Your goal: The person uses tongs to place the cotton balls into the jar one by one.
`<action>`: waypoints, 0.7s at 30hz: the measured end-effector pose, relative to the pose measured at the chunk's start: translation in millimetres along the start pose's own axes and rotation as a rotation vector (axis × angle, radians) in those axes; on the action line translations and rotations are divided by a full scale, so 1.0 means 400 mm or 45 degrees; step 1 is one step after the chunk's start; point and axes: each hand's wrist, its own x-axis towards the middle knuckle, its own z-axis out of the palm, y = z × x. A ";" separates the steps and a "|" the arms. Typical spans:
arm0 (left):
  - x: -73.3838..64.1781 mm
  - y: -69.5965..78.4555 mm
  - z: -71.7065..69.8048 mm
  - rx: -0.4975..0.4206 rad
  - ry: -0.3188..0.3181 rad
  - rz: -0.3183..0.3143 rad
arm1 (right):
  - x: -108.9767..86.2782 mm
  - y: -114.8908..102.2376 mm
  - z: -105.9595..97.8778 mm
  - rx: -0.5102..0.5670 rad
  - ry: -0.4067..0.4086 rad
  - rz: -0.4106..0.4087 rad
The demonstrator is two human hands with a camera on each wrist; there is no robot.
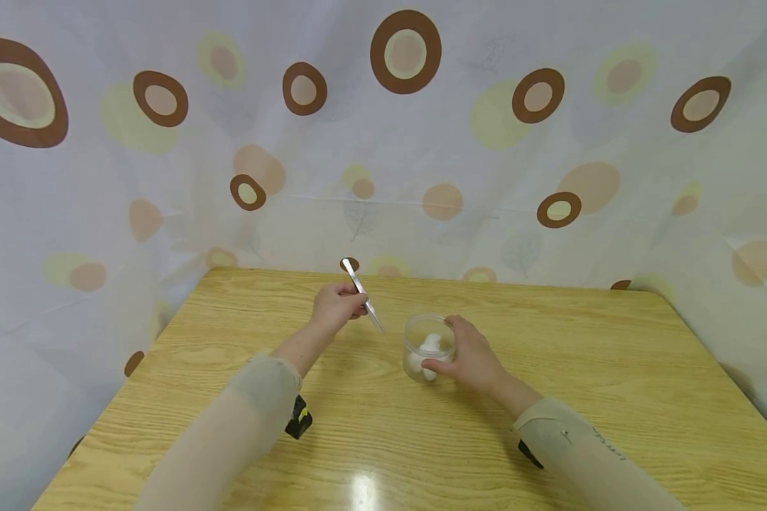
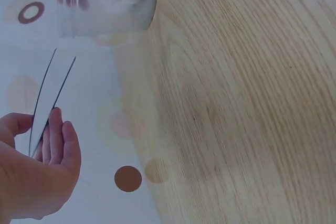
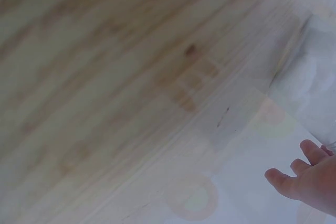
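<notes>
My left hand (image 1: 336, 308) pinches a pair of metal tweezers (image 1: 362, 294) between thumb and fingers. Their tips point down toward the jar, and in the left wrist view the two arms of the tweezers (image 2: 64, 81) stand apart with nothing between them. A clear round jar (image 1: 411, 331) without a lid stands on the table, just right of the tips. White cotton balls (image 1: 431, 343) lie inside it. From the right side my right hand (image 1: 476, 357) grips the jar, thumb at the front and fingers at the rear rim. The right wrist view catches only part of the jar (image 3: 310, 77).
The wooden table (image 1: 358, 411) carries both forearms. A patterned curtain (image 1: 383, 156) hangs behind it and at both sides. Black wrist devices show under the left sleeve (image 1: 249, 404) and the right sleeve (image 1: 581, 440).
</notes>
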 end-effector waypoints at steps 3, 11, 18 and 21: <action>0.002 -0.008 -0.006 0.081 -0.008 0.007 | 0.000 0.000 -0.002 0.008 -0.001 0.007; -0.001 -0.032 -0.012 0.332 -0.056 -0.005 | -0.001 -0.002 -0.004 0.017 -0.016 0.011; -0.001 -0.057 -0.012 0.453 -0.096 0.038 | -0.001 -0.001 -0.001 0.021 -0.016 0.011; -0.007 -0.063 -0.007 0.496 -0.126 0.056 | 0.000 0.000 0.001 0.019 -0.009 0.013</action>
